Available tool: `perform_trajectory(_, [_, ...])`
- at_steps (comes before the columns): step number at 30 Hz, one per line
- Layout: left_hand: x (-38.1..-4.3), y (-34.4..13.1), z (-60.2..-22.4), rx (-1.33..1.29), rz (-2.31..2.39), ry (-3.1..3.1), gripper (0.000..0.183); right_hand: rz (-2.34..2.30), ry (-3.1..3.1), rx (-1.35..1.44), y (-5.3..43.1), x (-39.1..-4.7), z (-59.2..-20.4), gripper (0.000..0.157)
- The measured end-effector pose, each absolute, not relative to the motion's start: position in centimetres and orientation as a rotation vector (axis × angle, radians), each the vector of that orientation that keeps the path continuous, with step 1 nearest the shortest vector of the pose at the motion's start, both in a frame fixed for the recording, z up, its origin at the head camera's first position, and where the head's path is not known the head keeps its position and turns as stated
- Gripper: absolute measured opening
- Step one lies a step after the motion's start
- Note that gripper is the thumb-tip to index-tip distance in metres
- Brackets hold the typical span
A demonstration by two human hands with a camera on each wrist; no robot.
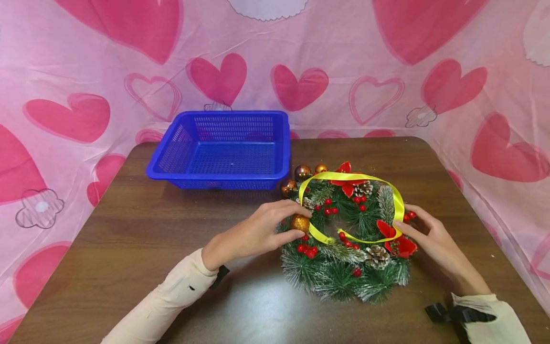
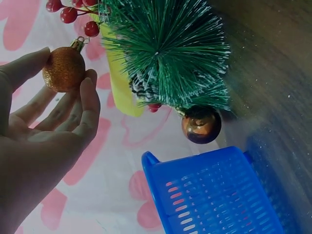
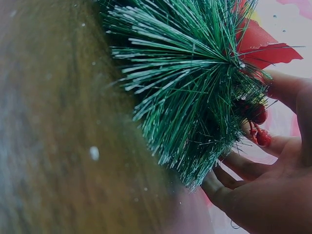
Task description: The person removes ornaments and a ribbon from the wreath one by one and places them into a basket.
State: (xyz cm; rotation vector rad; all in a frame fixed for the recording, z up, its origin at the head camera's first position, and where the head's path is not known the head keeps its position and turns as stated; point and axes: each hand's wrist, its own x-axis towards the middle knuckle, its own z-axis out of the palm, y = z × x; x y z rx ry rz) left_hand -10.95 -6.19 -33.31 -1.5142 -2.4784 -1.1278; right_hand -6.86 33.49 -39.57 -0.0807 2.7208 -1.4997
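Head view: left fingers (image 1: 292, 209) pinch the gold ball (image 1: 300, 223), right fingers (image 1: 422, 214) grip the wreath (image 1: 337, 276) at its edge.

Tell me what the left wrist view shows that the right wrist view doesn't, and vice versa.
Only the left wrist view shows the left hand pinching the gold glitter ball, a shiny copper bauble and the blue plastic basket. Only the right wrist view shows the right hand, holding the edge of the frosted wreath, and a red poinsettia petal. Both show the wreath's green needles, red berries, brown wooden tabletop and pink backdrop.
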Motion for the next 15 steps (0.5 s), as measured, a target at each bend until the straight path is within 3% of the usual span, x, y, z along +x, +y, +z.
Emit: perform_trajectory(15, [-10.38, -6.59, -32.26, -1.535, -1.108, -2.434, 0.031, -1.508, 2.71, -0.081, 33.47, -6.88, -39.53, 0.044])
